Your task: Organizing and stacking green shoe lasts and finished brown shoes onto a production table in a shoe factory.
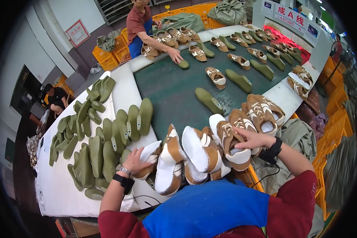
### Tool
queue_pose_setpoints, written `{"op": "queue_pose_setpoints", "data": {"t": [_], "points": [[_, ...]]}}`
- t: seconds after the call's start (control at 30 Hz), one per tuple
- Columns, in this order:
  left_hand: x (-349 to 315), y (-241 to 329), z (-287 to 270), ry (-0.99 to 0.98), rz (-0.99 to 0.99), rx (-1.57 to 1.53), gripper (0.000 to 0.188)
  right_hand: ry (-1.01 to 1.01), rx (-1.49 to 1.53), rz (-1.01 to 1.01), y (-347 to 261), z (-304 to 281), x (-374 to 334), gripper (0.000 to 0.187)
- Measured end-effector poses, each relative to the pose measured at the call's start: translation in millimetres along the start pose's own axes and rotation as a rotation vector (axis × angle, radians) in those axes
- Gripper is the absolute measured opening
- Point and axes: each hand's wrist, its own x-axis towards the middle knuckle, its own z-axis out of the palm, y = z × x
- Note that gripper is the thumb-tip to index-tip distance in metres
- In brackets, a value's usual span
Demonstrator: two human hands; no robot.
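Note:
Brown and white shoe uppers lie in a row before me, several turned with their white undersides up. My left hand point(135, 162) is closed at the edge of a shoe upper point(150, 149) at the row's left end, beside the olive-green shoe lasts point(110, 158). Toward the right, my right hand point(253, 139) grips the collar of a brown shoe upper point(228, 137) with a white heel. Another upper point(195, 148) lies white side up between my hands, apart from both. More laced uppers point(261, 114) are bunched just beyond my right hand.
A dark green conveyor belt point(170, 91) carries lasts paired with uppers. Across it, a co-worker's hand point(174, 54) touches a last point(183, 64). A white-covered table point(91, 202) stands left, piled with lasts. Orange crates point(339, 119) and grey-green cloth point(293, 139) are at the right.

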Motion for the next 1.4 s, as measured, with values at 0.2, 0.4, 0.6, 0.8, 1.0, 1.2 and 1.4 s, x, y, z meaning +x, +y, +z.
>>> {"op": "queue_pose_setpoints", "data": {"t": [0.2, 0.4, 0.6, 0.8, 1.0, 1.2, 1.4], "points": [[-18, -52, 32, -0.232, -0.196, -0.758, 0.082, 0.066, 0.237, 0.080, -12, -5, -1, 0.079], [-43, -39, 41, 0.060, -0.242, -0.485, 0.081, 0.031, 0.153, 0.100, -52, -69, 33, 0.069], [-45, -14, 38, 0.151, -0.262, -0.383, 0.079, -0.100, 0.112, 0.029, -47, -114, 178, 0.061], [-55, 14, 37, 0.265, -0.266, -0.168, 0.075, 0.115, -0.523, 0.126, 14, -89, 311, 0.058], [-60, 18, 43, 0.264, -0.299, -0.158, 0.074, -0.127, -0.865, 0.102, 46, -9, 331, 0.044], [-55, 12, 44, 0.289, -0.235, -0.166, 0.075, 0.071, -0.839, 0.020, 27, -12, 318, 0.040], [-51, 3, 45, 0.285, -0.247, -0.213, 0.073, -0.478, -0.160, -0.530, -112, 28, 240, 0.063]]}}
